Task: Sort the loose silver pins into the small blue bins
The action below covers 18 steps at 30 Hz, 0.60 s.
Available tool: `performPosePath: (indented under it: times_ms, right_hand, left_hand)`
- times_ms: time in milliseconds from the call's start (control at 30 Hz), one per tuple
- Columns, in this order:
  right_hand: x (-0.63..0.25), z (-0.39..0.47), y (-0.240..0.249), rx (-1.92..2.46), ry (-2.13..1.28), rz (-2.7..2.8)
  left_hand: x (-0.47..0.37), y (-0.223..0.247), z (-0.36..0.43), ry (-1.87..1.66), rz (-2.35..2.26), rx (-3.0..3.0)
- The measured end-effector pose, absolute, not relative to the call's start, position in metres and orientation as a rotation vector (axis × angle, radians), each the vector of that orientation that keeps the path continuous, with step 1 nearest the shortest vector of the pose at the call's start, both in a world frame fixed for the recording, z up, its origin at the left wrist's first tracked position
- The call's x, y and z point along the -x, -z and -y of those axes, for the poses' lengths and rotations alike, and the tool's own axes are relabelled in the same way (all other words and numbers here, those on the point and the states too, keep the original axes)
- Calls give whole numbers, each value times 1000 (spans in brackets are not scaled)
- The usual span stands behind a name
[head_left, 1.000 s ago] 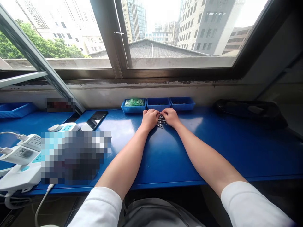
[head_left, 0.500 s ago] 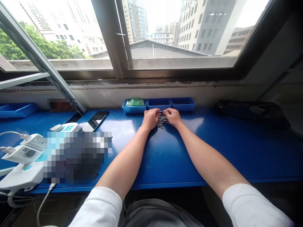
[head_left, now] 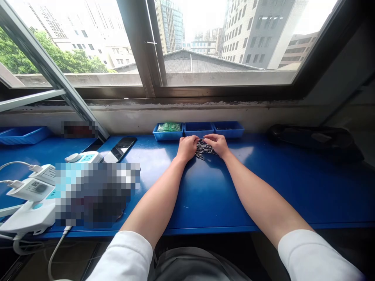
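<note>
On the blue tabletop, a loose pile of thin dark metal pins [head_left: 205, 148] lies between my hands. My left hand [head_left: 186, 148] is at the pile's left side, its thumb and fingers closed around a thin dark pin whose tip barely shows. From the right, my right hand [head_left: 218, 144] reaches over the pile with bent fingers drawn together at its upper edge. What those fingertips pinch is too small to make out. Just behind the hands stand a blue bin [head_left: 168, 136] with green and clear plastic bags, a middle blue bin [head_left: 199, 126] and a right blue bin [head_left: 229, 133].
A phone [head_left: 125, 148] lies left of the bins. Nearer the left side is a white power strip [head_left: 26, 218] with plugged chargers and cables, beside a blurred-out patch. Another blue tray [head_left: 25, 135] sits far left. A black object [head_left: 313, 141] lies at the back right.
The right hand has shifted slightly and its fingers have lifted and straightened over the pile, away from the dark pin between both hands. The left hand stays closed. The view has shifted slightly.
</note>
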State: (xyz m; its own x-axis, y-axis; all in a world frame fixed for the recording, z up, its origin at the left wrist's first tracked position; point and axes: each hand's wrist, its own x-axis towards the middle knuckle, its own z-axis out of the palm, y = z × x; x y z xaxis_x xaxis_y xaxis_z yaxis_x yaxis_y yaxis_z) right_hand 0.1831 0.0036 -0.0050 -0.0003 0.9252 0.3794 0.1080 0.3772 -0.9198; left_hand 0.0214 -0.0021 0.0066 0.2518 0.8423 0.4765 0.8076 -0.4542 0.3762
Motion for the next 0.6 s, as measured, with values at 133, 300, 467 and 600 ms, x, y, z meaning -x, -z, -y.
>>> performPosePath:
  times_ms: [133, 300, 467, 600]
  right_hand:
    - [-185, -5, 5, 1013, -839, 1347]
    - [-182, -9, 7, 1306, -403, 1421]
    - [-177, -12, 10, 1692, -125, 1548]
    - [-178, -14, 12, 1762, -124, 1627]
  left_hand:
    - [-23, -9, 4, -959, -1775, -2370]
    - [-21, -6, -1, -931, -1958, -2280]
    - [-19, -1, -4, -888, -1959, -2279]
    - [-20, -2, -4, -845, -1945, -2303]
